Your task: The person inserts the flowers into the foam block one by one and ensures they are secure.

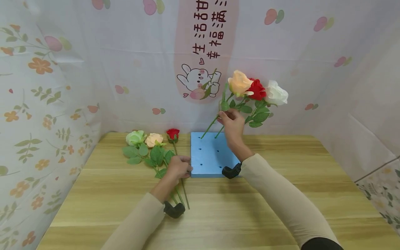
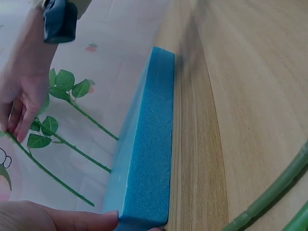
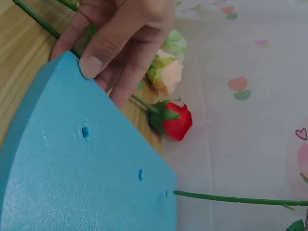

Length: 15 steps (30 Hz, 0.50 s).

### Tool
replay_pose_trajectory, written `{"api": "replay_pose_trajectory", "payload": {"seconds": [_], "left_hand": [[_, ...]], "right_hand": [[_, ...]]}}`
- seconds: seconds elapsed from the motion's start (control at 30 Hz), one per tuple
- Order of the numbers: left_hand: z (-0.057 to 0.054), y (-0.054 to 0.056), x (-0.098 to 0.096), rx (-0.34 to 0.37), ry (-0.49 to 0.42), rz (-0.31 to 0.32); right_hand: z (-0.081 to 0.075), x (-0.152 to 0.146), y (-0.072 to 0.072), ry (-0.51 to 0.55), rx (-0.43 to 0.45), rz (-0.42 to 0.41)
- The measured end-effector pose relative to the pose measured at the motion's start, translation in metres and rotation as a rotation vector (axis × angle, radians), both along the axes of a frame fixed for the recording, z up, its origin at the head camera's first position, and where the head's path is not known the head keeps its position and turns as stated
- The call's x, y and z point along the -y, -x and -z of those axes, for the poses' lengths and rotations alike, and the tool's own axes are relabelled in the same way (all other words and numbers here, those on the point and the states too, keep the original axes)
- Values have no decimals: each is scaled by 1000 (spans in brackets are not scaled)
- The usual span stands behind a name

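Observation:
My right hand [image 1: 233,125] pinches the green stem of a peach rose [image 1: 240,83]. The stem's lower end is at the far left hole of a blue foam block [image 1: 207,156]; whether it sits inside, I cannot tell. Behind my right hand, a red rose [image 1: 258,89] and a white rose [image 1: 276,93] stand tilted above the block, their stems partly hidden. Against the block's left side, my left hand [image 1: 178,167] rests its fingers, with the thumb at the front corner in the right wrist view. Several holes [image 3: 84,132] show in the block's top.
Left of the block lie a pale green rose [image 1: 135,138], another peach rose [image 1: 154,140] and another red rose [image 1: 173,134], stems towards me under my left hand. All this is on a wooden table [image 1: 265,208], with a printed curtain [image 1: 140,69] behind.

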<state>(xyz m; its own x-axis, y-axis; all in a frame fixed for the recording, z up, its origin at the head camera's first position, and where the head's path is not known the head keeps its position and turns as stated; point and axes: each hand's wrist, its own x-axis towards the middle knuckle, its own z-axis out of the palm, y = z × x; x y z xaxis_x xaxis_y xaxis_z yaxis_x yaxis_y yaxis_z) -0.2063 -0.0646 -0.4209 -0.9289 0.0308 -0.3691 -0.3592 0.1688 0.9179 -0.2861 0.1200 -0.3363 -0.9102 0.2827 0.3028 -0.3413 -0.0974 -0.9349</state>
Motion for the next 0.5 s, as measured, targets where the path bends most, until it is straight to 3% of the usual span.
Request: {"api": "replay_pose_trajectory", "payload": {"seconds": [0.5], "left_hand": [[0,1,-2,-25,14,8]], "right_hand": [[11,12,16,-92,68,42]]}}
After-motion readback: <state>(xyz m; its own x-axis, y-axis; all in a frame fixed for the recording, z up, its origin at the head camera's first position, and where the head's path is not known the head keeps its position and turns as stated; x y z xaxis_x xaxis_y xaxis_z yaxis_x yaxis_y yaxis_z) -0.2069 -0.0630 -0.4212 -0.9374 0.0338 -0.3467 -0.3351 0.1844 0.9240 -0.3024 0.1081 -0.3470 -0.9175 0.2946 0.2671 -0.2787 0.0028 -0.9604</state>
